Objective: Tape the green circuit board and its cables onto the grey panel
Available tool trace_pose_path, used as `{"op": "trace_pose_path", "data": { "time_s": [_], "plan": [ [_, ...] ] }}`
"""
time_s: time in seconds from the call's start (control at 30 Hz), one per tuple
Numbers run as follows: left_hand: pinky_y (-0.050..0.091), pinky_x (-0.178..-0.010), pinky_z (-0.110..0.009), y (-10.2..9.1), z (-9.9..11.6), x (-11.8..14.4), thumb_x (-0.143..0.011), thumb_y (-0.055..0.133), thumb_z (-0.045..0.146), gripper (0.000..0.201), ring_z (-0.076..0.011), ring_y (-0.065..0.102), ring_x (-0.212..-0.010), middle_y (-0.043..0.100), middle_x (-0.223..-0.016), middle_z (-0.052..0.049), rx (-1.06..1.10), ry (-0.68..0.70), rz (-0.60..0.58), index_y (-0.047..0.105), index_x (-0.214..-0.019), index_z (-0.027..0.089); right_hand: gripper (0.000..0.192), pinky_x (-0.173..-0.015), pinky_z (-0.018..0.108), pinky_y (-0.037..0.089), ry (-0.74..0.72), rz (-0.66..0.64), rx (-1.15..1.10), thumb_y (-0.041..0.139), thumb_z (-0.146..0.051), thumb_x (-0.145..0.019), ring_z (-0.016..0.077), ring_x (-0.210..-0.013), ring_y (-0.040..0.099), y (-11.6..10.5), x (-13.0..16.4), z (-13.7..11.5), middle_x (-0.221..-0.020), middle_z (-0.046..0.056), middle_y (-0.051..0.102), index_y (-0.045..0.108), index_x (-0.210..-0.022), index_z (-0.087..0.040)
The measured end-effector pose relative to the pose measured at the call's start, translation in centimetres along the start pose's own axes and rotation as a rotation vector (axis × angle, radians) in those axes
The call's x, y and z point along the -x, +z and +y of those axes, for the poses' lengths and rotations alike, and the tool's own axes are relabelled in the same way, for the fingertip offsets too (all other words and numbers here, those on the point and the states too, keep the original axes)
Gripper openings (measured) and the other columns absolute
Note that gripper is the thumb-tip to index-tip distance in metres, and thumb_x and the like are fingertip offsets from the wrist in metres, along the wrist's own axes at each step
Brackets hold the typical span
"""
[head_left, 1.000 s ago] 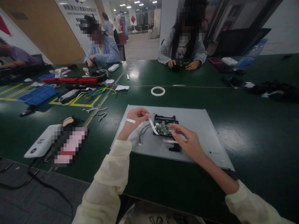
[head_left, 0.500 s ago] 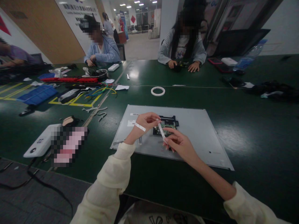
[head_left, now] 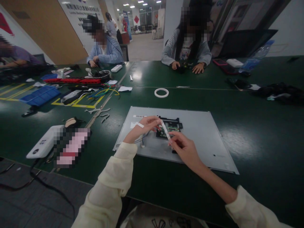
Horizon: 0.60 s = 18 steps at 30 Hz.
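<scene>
A short strip of white tape (head_left: 165, 130) is stretched between my two hands. My left hand (head_left: 147, 125) pinches its upper end, and a second piece of white tape (head_left: 140, 125) is stuck near that wrist. The lower end is pinched by the thumb and fingers of my right hand (head_left: 181, 144). Beneath both hands lies a flat grey panel (head_left: 199, 136). On the panel sits a green circuit board in a black frame (head_left: 174, 122), partly hidden by my hands. A thin grey cable with a small connector (head_left: 142, 142) rests left of the board.
Beyond the panel lies a white tape roll (head_left: 161, 92). At left are a white power bank (head_left: 44, 144), a pink blurred item (head_left: 73, 145), a blue tray (head_left: 40, 95), and coloured wires (head_left: 104, 91). Across the table sit two people (head_left: 187, 47) (head_left: 104, 47). A plastic bottle (head_left: 257, 58) lies far right.
My left hand has turned slightly, showing less of the tape on its wrist. The right fingers have closed in more around the strip's lower end. The view has shifted a little.
</scene>
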<state>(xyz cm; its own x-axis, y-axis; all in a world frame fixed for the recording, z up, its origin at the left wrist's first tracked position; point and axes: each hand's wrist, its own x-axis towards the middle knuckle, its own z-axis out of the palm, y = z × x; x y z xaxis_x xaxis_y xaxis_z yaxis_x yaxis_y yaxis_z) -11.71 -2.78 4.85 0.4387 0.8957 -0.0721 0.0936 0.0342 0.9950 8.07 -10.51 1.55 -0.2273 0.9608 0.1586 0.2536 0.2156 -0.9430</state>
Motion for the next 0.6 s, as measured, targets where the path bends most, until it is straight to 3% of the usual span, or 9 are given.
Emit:
{"op": "trace_pose_path", "data": {
  "time_s": [0.1,0.3,0.37,0.53,0.6],
  "plan": [
    [0.050,-0.065,-0.023,0.6,-0.1,0.2,-0.075,0.065,0.037,0.025,-0.0146,0.063,-0.074,0.068,-0.079,-0.006,-0.047,0.062,-0.120,0.067,-0.084,0.014,0.026,-0.059,0.024,0.048,-0.028,-0.014,0.049,0.050,-0.031,-0.087,0.0125,-0.062,0.058,0.1,0.0,0.2,-0.074,0.000,0.061,0.055,-0.111,-0.021],
    [0.048,-0.063,-0.024,0.5,-0.1,0.2,-0.073,0.066,0.033,0.019,-0.0137,0.061,-0.068,0.068,-0.073,-0.005,-0.140,0.118,-0.032,0.069,-0.076,0.014,0.030,-0.064,0.027,0.050,-0.073,-0.092,0.138,0.047,-0.029,-0.089,0.0147,-0.070,0.062,-0.1,0.1,-0.1,-0.085,0.002,0.065,0.051,-0.117,-0.022],
    [0.046,-0.059,-0.022,0.0,0.0,0.1,-0.071,0.067,0.033,0.019,-0.0125,0.059,-0.063,0.065,-0.068,-0.003,-0.164,0.121,0.038,0.069,-0.073,0.014,0.031,-0.067,0.028,0.051,-0.093,-0.125,0.183,0.045,-0.029,-0.090,0.0155,-0.073,0.063,-0.2,0.2,-0.1,-0.088,0.003,0.066,0.049,-0.120,-0.022],
    [0.030,-0.041,-0.018,-2.5,-0.1,-0.1,-0.070,0.065,0.034,0.020,-0.0058,0.041,-0.042,0.051,-0.050,0.003,-0.136,0.083,0.361,0.061,-0.063,0.016,0.032,-0.074,0.032,0.051,-0.145,-0.167,0.304,0.041,-0.027,-0.092,0.0165,-0.079,0.064,-0.4,0.4,0.1,-0.089,0.002,0.067,0.047,-0.124,-0.022],
    [0.023,-0.038,-0.019,-3.5,-0.4,0.0,-0.068,0.066,0.036,0.022,-0.0042,0.034,-0.038,0.048,-0.048,0.004,-0.110,0.026,0.362,0.059,-0.060,0.016,0.031,-0.076,0.033,0.050,-0.205,-0.160,0.369,0.041,-0.026,-0.092,0.0175,-0.084,0.063,-0.4,0.4,0.2,-0.093,0.003,0.066,0.048,-0.122,-0.022]
  ]
}}
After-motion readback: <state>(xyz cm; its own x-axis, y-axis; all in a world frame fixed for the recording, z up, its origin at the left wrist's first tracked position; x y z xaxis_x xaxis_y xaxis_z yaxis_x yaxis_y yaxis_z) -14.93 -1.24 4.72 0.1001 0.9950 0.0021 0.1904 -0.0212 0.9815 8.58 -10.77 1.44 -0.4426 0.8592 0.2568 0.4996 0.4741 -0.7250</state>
